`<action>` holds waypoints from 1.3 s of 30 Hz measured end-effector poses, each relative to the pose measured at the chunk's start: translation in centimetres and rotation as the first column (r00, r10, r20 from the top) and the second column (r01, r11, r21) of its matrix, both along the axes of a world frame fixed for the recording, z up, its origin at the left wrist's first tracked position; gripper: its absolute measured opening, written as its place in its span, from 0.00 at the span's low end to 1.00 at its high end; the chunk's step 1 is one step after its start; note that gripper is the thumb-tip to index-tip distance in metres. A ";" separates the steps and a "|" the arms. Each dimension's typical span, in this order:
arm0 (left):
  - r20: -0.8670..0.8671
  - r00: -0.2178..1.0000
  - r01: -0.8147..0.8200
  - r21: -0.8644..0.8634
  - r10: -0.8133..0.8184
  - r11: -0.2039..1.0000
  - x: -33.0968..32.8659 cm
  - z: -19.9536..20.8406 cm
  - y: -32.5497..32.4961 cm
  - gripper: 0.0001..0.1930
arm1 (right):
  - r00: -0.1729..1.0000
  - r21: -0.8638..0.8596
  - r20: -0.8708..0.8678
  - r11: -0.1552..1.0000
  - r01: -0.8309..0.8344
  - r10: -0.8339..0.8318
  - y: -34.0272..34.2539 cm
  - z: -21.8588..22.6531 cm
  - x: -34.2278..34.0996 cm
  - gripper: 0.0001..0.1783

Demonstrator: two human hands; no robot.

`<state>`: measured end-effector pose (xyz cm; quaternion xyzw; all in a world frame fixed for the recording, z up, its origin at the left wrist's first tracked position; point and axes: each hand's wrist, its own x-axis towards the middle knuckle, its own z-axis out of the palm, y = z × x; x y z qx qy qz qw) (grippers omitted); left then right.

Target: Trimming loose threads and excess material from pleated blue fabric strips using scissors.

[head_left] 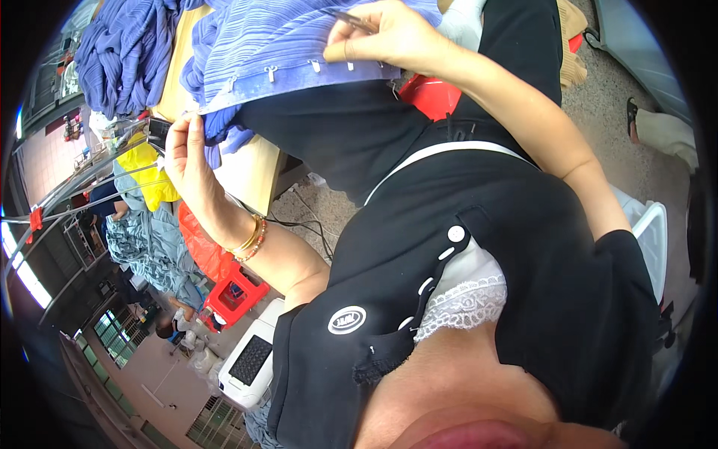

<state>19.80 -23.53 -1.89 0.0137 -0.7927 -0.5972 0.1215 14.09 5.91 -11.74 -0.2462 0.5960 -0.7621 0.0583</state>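
Blue pleated cloth (262, 41) lies across my lap, edged with a smooth darker blue band (299, 81). Small white hook-shaped pieces (271, 73) sit in a row along that band. My left hand (191, 153) pinches the band's left end between thumb and fingertips. Above the band's right part, my right hand (393, 36) is closed round a slim, dark, pointed metal tool (348, 19); its exact kind is hard to tell. Thumb and forefinger of that hand are bent close to the cloth, and what lies under them is hidden.
More blue pleated cloth (123, 49) is heaped at the far left on a wooden tabletop (243, 176). Yellow cloth (153, 168), a red stool (232, 295) and dark cables (307, 224) are on the left. At the right stands a white plastic chair (651, 239), near another person's leg (662, 135).
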 end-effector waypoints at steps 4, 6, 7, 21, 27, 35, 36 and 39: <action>0.007 0.995 0.093 0.209 -0.096 0.974 0.7 0.9 -0.6 0.10 | 0.901 -0.379 0.344 0.917 -0.123 0.263 4.5 3.7 -1.6 0.08; -0.043 0.948 0.314 0.302 -0.316 0.900 3.0 3.5 -0.2 0.08 | 0.836 -0.550 0.120 0.737 -0.393 0.535 8.3 4.6 -2.4 0.11; -0.053 0.973 0.232 0.192 -0.226 0.954 3.9 4.0 1.5 0.07 | 0.720 -0.660 -0.264 0.424 -0.620 0.642 8.0 3.9 -4.3 0.17; 0.177 0.973 -0.057 -0.448 0.151 0.892 -7.4 -3.0 -3.0 0.30 | 0.762 -0.666 0.424 0.739 -0.103 0.489 18.0 -8.5 2.3 0.26; 0.051 0.888 -0.084 -0.960 0.456 0.269 -6.6 -4.3 -0.1 0.41 | 0.743 -0.573 0.557 0.819 0.019 0.373 17.7 -8.5 1.6 0.19; 0.193 0.945 0.025 -0.848 0.264 0.529 -3.2 -6.1 -1.5 0.35 | 0.709 -0.518 0.619 0.854 0.047 0.336 17.7 -9.5 2.3 0.16; 0.202 0.960 0.048 -0.801 0.195 0.596 -3.1 -5.0 -2.3 0.33 | 0.710 -0.528 0.613 0.848 0.043 0.346 17.6 -9.1 2.5 0.16; 0.339 0.939 0.106 -0.435 0.053 0.894 -4.5 3.7 -2.4 0.30 | 0.702 -0.560 0.604 0.828 0.037 0.377 17.5 -9.3 2.4 0.15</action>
